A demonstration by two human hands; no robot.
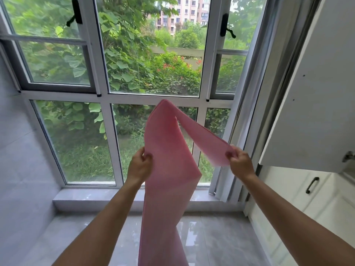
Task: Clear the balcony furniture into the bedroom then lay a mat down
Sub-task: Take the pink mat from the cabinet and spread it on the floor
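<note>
Both my forearms reach out over the balcony floor, and between them hangs the pink mat. Its long axis runs up and down, and the lower end drops out of view below me. My left hand pinches the left edge of the main hanging length. My right hand pinches the free end of the flap that folds over at the peak, in front of the window. I judge the next move turns on drawing that flap outward, then lowering the length flat onto the floor, clear of the open cupboard door on my right.
</note>
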